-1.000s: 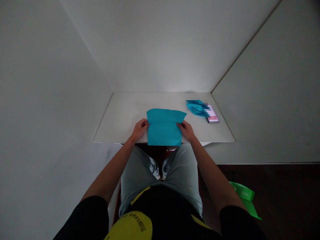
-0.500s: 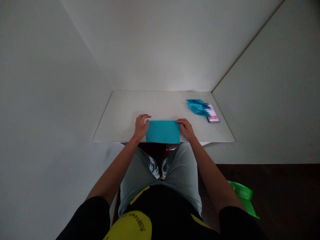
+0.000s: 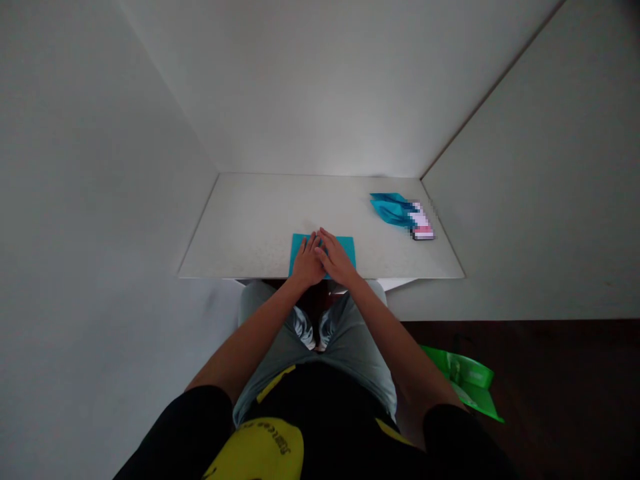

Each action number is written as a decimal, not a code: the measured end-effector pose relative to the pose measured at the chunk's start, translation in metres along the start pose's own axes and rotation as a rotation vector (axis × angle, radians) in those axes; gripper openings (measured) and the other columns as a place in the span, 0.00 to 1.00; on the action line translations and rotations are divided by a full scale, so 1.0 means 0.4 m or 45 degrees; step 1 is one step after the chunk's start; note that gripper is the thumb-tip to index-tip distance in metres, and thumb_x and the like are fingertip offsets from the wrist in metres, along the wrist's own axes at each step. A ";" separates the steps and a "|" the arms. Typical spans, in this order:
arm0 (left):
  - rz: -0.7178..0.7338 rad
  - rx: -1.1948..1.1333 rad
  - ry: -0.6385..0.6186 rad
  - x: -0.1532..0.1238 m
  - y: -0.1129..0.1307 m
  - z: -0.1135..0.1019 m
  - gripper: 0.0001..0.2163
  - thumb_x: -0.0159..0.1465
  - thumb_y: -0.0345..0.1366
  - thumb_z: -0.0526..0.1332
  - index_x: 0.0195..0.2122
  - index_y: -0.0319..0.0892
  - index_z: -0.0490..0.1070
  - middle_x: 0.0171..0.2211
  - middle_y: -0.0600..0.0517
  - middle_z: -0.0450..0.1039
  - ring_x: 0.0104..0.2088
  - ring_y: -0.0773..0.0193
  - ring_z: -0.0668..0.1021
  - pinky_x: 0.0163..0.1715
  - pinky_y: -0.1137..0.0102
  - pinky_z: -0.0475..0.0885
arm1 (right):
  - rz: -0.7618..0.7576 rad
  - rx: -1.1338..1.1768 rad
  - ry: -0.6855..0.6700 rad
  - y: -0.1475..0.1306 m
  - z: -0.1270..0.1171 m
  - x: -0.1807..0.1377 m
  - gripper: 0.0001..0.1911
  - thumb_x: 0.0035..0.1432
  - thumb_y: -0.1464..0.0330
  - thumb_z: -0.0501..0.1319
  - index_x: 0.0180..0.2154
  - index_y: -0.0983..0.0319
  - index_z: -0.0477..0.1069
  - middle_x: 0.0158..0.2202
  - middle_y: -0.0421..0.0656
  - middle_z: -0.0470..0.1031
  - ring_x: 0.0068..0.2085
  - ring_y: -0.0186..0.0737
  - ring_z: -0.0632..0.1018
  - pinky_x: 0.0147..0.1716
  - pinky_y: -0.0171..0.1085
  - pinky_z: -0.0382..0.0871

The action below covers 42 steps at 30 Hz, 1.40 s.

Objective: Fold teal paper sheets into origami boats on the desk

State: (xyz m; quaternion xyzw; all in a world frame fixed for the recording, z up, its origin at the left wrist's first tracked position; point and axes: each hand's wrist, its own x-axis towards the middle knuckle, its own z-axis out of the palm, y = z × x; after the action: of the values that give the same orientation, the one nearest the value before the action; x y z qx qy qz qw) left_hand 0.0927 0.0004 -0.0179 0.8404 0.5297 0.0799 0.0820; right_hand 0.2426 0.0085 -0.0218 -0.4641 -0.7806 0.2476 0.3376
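Observation:
A flat blue rectangular sheet point(image 3: 346, 247) lies at the front edge of the white table point(image 3: 250, 227); whether it is paper or cloth I cannot make out. My left hand point(image 3: 309, 261) rests on the middle of it with the fingers stretched out. Touching it from the right, my right hand point(image 3: 335, 257) also lies on the sheet, fingers extended and pointing forward. The two hands cover much of the sheet's centre, and its left and right ends show on either side.
At the table's back right lies a crumpled blue piece point(image 3: 393, 209), beside a blurred pink-and-white item point(image 3: 421, 221). White walls border the table behind and at the sides. On the dark floor at the lower right stands a green plastic object point(image 3: 467, 379).
Both hands have left the sheet's two side edges and come together over its middle, lying flat on it. The view has shifted slightly.

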 end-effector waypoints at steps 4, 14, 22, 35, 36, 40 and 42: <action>-0.072 -0.028 0.048 -0.010 -0.066 -0.013 0.32 0.77 0.44 0.52 0.79 0.35 0.56 0.81 0.39 0.49 0.81 0.48 0.54 0.80 0.51 0.50 | 0.091 -0.283 -0.181 0.023 0.001 -0.009 0.40 0.79 0.47 0.42 0.77 0.66 0.58 0.79 0.57 0.58 0.79 0.53 0.60 0.79 0.57 0.52; -0.222 -0.164 0.167 -0.045 -0.167 -0.025 0.39 0.76 0.53 0.53 0.79 0.32 0.52 0.80 0.34 0.49 0.81 0.43 0.54 0.80 0.46 0.45 | 0.283 -0.512 0.050 0.126 -0.088 -0.065 0.44 0.74 0.45 0.54 0.78 0.66 0.56 0.79 0.60 0.58 0.79 0.62 0.60 0.78 0.66 0.46; -0.261 -0.187 0.226 -0.050 -0.159 -0.030 0.49 0.70 0.64 0.60 0.79 0.32 0.51 0.80 0.32 0.52 0.81 0.39 0.54 0.80 0.47 0.48 | 0.272 -0.488 0.145 0.108 -0.104 -0.070 0.43 0.70 0.45 0.61 0.74 0.64 0.60 0.72 0.61 0.69 0.71 0.66 0.69 0.72 0.64 0.58; -0.266 -0.197 0.237 -0.054 -0.161 -0.041 0.46 0.66 0.64 0.65 0.75 0.34 0.61 0.76 0.32 0.60 0.79 0.36 0.56 0.79 0.47 0.51 | 0.286 -0.513 0.137 0.104 -0.112 -0.068 0.41 0.66 0.42 0.64 0.70 0.59 0.69 0.65 0.57 0.73 0.63 0.67 0.71 0.65 0.64 0.65; -0.263 -0.202 0.238 -0.054 -0.161 -0.041 0.46 0.66 0.64 0.65 0.75 0.34 0.60 0.76 0.32 0.60 0.79 0.36 0.57 0.79 0.47 0.51 | 0.289 -0.515 0.140 0.107 -0.112 -0.069 0.41 0.65 0.42 0.65 0.69 0.59 0.69 0.64 0.57 0.73 0.62 0.68 0.71 0.64 0.65 0.65; -0.259 -0.208 0.240 -0.054 -0.160 -0.041 0.46 0.66 0.64 0.65 0.75 0.35 0.60 0.76 0.32 0.60 0.79 0.35 0.58 0.78 0.47 0.52 | 0.274 -0.528 0.167 0.121 -0.110 -0.071 0.40 0.63 0.39 0.66 0.65 0.58 0.74 0.59 0.56 0.74 0.59 0.66 0.72 0.62 0.65 0.67; -0.255 -0.208 0.248 -0.053 -0.162 -0.039 0.46 0.66 0.64 0.65 0.75 0.36 0.60 0.76 0.32 0.60 0.78 0.35 0.58 0.78 0.46 0.52 | 0.259 -0.530 0.185 0.126 -0.109 -0.071 0.39 0.62 0.38 0.66 0.63 0.57 0.76 0.57 0.55 0.74 0.58 0.66 0.72 0.61 0.65 0.68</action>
State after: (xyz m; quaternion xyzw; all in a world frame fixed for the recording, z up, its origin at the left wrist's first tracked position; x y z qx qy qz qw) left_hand 0.0234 0.0094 -0.0179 0.7621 0.6081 0.1953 0.1058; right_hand 0.3133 0.0088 -0.0374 -0.6166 -0.7377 0.0798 0.2632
